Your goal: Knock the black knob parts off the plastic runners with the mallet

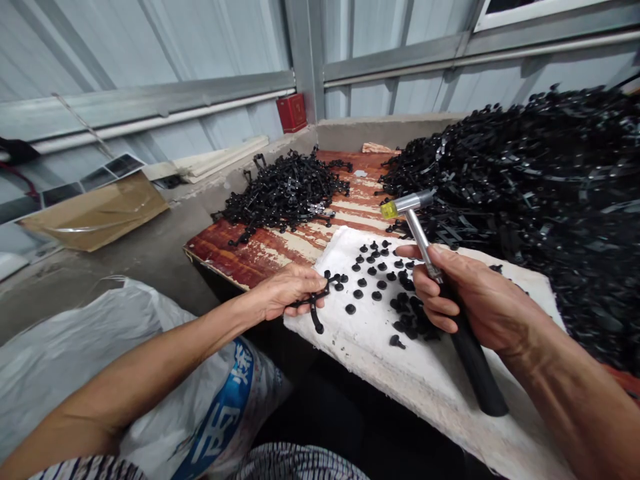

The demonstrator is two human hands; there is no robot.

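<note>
My left hand (295, 291) is closed around a black branched part (315, 313) at the left edge of a white cloth (345, 347). One arm of that part points down toward the cloth, and small black round pieces lie close beside it. In my right hand (465, 293) is a small mallet (419, 230), raised above the cloth, with a black grip, a metal shaft and a yellow face on its head. Several black round pegs (376, 295) stand spread over the cloth between my hands. A denser cluster of them (411, 317) lies under my right hand, partly hidden.
A heap of black branched parts (285, 190) sits at the back left of the worn red-brown board (220, 257). A much larger black heap (525, 160) fills the right. A white plastic sack (165, 320) stands at lower left. Behind are a red box (291, 112) and cardboard (95, 210).
</note>
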